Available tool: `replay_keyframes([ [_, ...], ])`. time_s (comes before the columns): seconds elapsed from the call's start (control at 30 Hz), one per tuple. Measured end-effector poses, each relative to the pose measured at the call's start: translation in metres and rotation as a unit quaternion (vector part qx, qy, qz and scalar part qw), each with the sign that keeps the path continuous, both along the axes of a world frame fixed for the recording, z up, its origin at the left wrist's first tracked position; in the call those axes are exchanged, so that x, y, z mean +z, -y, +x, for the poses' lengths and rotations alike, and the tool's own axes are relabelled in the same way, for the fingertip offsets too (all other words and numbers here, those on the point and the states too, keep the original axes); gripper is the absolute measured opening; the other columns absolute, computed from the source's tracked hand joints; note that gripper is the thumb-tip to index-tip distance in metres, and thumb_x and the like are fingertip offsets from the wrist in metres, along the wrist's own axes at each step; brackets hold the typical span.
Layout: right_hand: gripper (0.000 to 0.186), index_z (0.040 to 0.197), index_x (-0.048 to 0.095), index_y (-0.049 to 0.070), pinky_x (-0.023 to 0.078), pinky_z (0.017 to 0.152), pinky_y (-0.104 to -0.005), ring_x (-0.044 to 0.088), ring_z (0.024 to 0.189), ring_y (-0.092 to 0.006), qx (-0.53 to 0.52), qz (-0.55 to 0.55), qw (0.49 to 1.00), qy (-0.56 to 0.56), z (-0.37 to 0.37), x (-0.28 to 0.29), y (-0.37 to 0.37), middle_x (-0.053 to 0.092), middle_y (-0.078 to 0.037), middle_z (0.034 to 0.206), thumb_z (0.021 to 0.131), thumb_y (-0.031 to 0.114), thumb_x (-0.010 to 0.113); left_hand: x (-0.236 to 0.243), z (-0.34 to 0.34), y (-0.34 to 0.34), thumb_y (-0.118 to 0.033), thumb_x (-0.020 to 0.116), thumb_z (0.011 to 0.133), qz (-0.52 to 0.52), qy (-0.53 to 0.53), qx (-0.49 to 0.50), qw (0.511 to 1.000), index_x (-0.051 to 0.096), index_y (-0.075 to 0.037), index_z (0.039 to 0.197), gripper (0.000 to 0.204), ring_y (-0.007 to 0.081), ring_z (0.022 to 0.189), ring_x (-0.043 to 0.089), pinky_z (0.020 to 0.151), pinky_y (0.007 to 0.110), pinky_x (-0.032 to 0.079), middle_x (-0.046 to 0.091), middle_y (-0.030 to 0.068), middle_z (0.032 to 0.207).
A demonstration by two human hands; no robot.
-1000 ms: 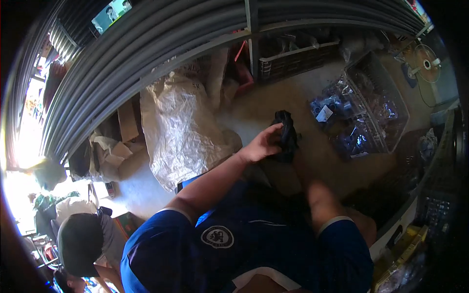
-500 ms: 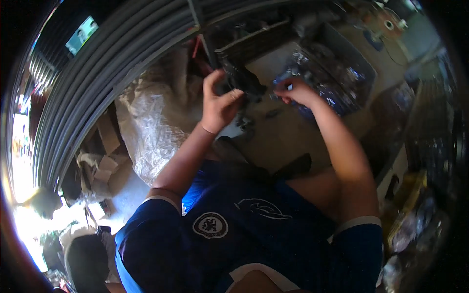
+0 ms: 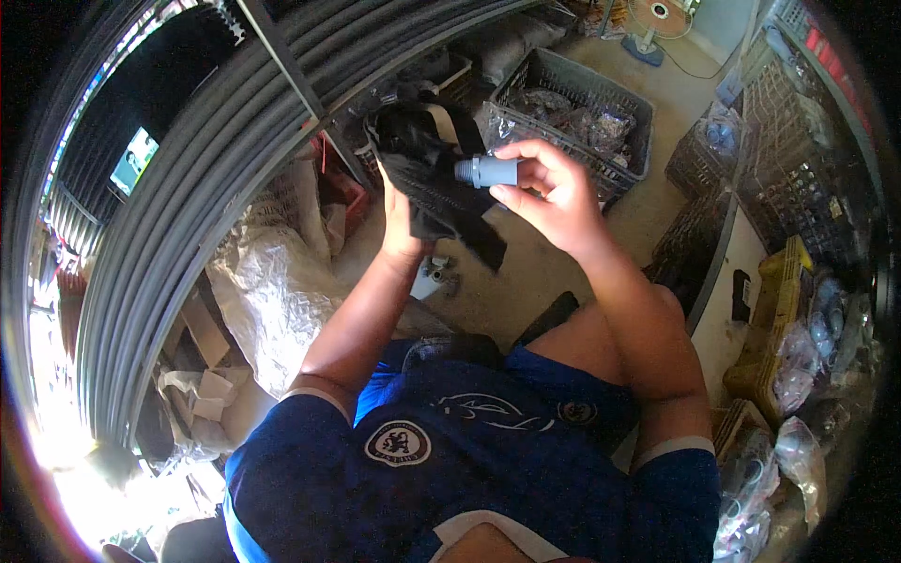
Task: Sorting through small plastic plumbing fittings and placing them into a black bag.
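My left hand (image 3: pixel 398 225) supports a black, floppy bag-like thing (image 3: pixel 418 174) from its left side. Most of that hand's fingers are hidden behind the black material. Between the thumb and fingers of my right hand (image 3: pixel 560 199) is a grey plastic threaded pipe fitting (image 3: pixel 497 173). Its threaded end points left, against or just in front of the black thing; I cannot tell whether they touch. Both hands are raised in front of my body, above the floor.
A grey crate (image 3: pixel 638 141) with plastic-wrapped parts stands ahead. Large coils of dark pipe (image 3: pixel 188 178) curve along the left, behind a metal post (image 3: pixel 282 58). Crumpled clear plastic wrap (image 3: pixel 272 300) lies left of my arm. At the right is a yellow crate (image 3: pixel 765 352).
The grey fitting now shows clearly in my right hand, close to the black thing. My left hand has gone from spread fingers to behind the black thing. The whole view has shifted.
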State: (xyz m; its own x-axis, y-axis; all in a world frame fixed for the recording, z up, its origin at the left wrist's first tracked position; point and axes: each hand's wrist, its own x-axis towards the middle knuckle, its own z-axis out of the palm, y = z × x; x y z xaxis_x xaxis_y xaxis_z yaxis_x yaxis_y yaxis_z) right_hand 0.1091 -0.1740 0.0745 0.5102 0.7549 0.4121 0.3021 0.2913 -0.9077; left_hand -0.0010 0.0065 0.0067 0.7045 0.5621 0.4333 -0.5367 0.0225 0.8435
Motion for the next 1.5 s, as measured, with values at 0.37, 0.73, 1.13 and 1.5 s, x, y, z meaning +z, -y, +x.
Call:
replay_keyframes([
  [0.37,0.04,0.113,0.059,0.006,0.056,0.08,-0.0427,0.066,0.093,-0.0357,-0.037,0.008,0.935,0.353,-0.001,-0.027,-0.002,0.06,-0.013,0.103,0.075,-0.003,0.071,-0.001,0.01,0.023,-0.032,0.051,0.108,-0.066,-0.032,0.008,0.997,0.061,-0.004,0.11,0.029,0.0095,0.083,0.061,0.072,0.026,0.051,0.066,0.0008,0.095],
  [0.73,0.025,0.084,0.064,0.001,0.054,0.054,-0.0352,0.067,0.06,-0.0213,0.069,-0.13,0.953,-0.266,-0.008,-0.038,-0.012,0.068,-0.014,0.072,0.085,0.021,0.079,-0.032,0.01,-0.014,-0.023,0.053,0.102,0.043,-0.017,0.021,0.999,0.064,0.002,0.12,0.032,0.0242,0.101,0.067,0.096,0.042,0.054,0.069,0.0116,0.116],
  [1.13,0.015,0.094,0.056,0.007,0.051,0.071,-0.0496,0.065,0.083,-0.0356,-0.003,-0.021,0.899,0.437,-0.007,-0.042,-0.001,0.059,-0.014,0.084,0.085,0.009,0.067,-0.058,0.004,-0.028,-0.039,0.053,0.101,-0.308,-0.239,-0.239,0.889,0.057,-0.002,0.13,0.047,0.0261,0.108,0.066,0.093,0.042,0.056,0.065,0.0142,0.118],
  [1.5,0.016,0.09,0.063,0.005,0.038,0.041,-0.0264,0.052,0.045,-0.0126,0.089,-0.128,0.913,-0.377,-0.018,-0.047,-0.008,0.057,-0.005,0.062,0.093,0.021,0.066,-0.001,-0.004,0.017,-0.025,0.054,0.101,0.239,-0.098,0.154,0.954,0.063,0.002,0.095,0.029,0.014,0.081,0.058,0.074,0.032,0.05,0.066,0.0062,0.09],
])
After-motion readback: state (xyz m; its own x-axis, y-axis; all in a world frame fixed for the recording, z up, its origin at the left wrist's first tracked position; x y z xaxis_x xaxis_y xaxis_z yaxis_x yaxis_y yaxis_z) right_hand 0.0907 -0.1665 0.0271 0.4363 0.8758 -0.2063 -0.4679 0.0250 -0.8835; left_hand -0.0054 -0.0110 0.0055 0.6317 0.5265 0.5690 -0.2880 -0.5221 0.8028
